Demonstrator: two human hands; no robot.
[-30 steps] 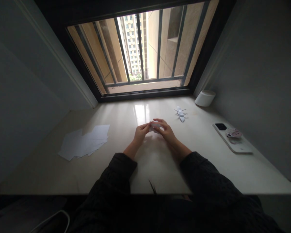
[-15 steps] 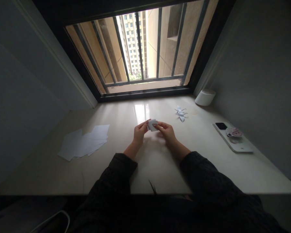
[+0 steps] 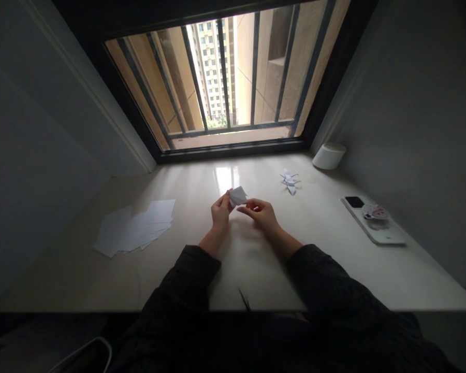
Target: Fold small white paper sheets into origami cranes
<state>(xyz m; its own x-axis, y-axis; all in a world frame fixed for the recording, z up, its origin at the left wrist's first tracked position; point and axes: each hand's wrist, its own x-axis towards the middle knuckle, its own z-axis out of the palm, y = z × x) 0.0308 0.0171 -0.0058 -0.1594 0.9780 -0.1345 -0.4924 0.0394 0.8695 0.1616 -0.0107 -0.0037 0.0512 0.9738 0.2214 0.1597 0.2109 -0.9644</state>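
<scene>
A small folded piece of white paper (image 3: 238,196) is held up above the pale table (image 3: 256,259) at its middle. My left hand (image 3: 220,211) pinches its left edge with fingers closed. My right hand (image 3: 261,213) is just right of it, its fingers curled and pinched at the paper's lower right corner. Both arms wear dark sleeves.
A loose spread of white paper sheets (image 3: 134,228) lies at the left. A finished folded paper figure (image 3: 289,182) rests at the back right, near a white round container (image 3: 329,156). A phone with a round sticker grip (image 3: 374,220) lies at the right. A barred window (image 3: 229,77) is ahead.
The folded paper has been lifted and turned up and to the left; my left hand rose with it, and my right hand slid to its lower corner.
</scene>
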